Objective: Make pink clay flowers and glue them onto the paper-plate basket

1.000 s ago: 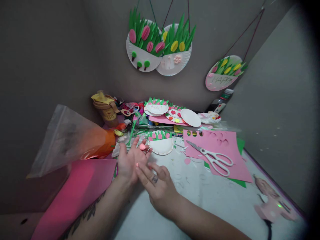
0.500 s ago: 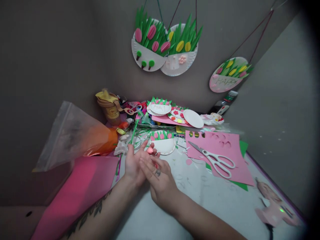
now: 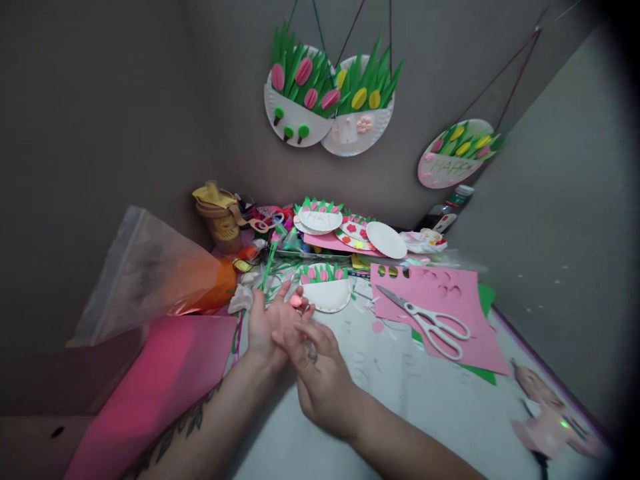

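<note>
My left hand (image 3: 270, 333) lies palm up above the table, its fingers loosely stretched. A small pink lump (image 3: 296, 301), clay-like in look, rests by its fingers. Over that palm is my right hand (image 3: 320, 373), thumb and fingers bent together and touching the left palm. Whatever its fingertips have between them is hidden. Just beyond the hands stands a white paper-plate pocket (image 3: 326, 296) with green paper grass and pink paper tulips.
White-handled scissors (image 3: 433, 323) lie on a cut pink sheet (image 3: 480, 347) at the right. A zip bag (image 3: 135, 273) with orange content stands left, above a large pink sheet (image 3: 160, 380). Behind are a cup (image 3: 220, 220), paper plates (image 3: 386, 239) and a bottle (image 3: 453, 208).
My right hand's fingers, flat across the left palm before, are now bent, with thumb and fingers drawn together. The pink lump stays by the left fingers.
</note>
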`<control>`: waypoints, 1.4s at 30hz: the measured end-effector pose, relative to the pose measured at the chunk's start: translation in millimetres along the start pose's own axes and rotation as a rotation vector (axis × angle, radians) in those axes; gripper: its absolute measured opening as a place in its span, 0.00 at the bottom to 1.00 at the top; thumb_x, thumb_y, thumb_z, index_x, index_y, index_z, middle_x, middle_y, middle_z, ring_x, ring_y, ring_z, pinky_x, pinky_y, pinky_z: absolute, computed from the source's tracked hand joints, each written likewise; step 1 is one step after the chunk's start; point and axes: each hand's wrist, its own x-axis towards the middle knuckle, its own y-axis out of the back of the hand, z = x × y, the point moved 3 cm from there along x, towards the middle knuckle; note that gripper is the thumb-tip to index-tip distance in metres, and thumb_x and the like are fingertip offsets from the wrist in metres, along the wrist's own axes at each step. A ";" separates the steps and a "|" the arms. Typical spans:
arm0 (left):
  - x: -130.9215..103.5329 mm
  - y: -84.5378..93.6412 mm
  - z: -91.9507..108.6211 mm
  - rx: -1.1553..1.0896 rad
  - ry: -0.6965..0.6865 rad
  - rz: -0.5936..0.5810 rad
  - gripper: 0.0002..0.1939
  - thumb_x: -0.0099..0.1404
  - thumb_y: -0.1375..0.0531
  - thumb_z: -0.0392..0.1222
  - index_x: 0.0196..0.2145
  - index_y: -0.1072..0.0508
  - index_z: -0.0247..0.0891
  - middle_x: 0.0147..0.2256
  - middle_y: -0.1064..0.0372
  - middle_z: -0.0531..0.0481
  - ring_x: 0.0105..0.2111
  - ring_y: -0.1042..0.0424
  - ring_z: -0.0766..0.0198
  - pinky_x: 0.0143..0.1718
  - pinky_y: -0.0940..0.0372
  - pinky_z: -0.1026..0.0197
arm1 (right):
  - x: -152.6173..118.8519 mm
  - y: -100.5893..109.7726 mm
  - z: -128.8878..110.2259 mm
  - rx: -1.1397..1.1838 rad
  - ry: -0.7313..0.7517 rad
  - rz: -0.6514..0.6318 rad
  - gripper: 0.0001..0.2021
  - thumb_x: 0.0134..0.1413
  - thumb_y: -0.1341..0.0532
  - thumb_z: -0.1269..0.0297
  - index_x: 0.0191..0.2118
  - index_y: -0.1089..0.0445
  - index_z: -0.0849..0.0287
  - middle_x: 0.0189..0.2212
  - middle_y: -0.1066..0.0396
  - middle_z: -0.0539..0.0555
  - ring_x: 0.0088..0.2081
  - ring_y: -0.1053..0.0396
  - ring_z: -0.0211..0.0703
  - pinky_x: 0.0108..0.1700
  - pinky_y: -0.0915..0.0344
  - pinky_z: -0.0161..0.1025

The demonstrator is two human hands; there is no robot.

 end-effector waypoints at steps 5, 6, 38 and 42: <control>-1.1 -1.3 0.1 -0.010 -0.049 -0.040 0.30 0.65 0.60 0.65 0.38 0.33 0.37 0.35 0.33 0.43 0.30 0.31 0.60 0.37 0.30 0.51 | -0.8 -1.3 1.7 -0.036 -0.032 0.000 0.40 0.49 0.51 0.81 0.68 0.65 0.66 0.54 0.35 0.62 0.60 0.48 0.54 0.54 0.44 0.54; -1.5 -1.5 -0.1 -0.010 -0.057 -0.042 0.30 0.65 0.60 0.65 0.38 0.33 0.37 0.35 0.33 0.44 0.30 0.31 0.61 0.37 0.30 0.51 | -1.1 -2.1 0.8 -0.017 -0.013 -0.017 0.40 0.48 0.51 0.80 0.68 0.66 0.66 0.54 0.34 0.61 0.60 0.48 0.54 0.55 0.44 0.54; -5.7 -0.3 -8.1 -0.071 0.110 -0.053 0.34 0.65 0.60 0.65 0.42 0.33 0.31 0.36 0.35 0.40 0.32 0.30 0.57 0.40 0.31 0.46 | 1.3 0.1 9.6 0.010 -0.160 -0.025 0.39 0.52 0.52 0.79 0.68 0.69 0.62 0.55 0.38 0.64 0.57 0.46 0.53 0.56 0.43 0.56; -6.0 -2.9 -6.9 -0.110 0.108 -0.079 0.35 0.65 0.62 0.65 0.41 0.32 0.31 0.36 0.35 0.40 0.31 0.32 0.60 0.40 0.30 0.47 | 0.6 9.1 6.5 0.004 -0.166 0.050 0.38 0.52 0.51 0.79 0.68 0.63 0.60 0.53 0.37 0.62 0.56 0.44 0.53 0.54 0.40 0.53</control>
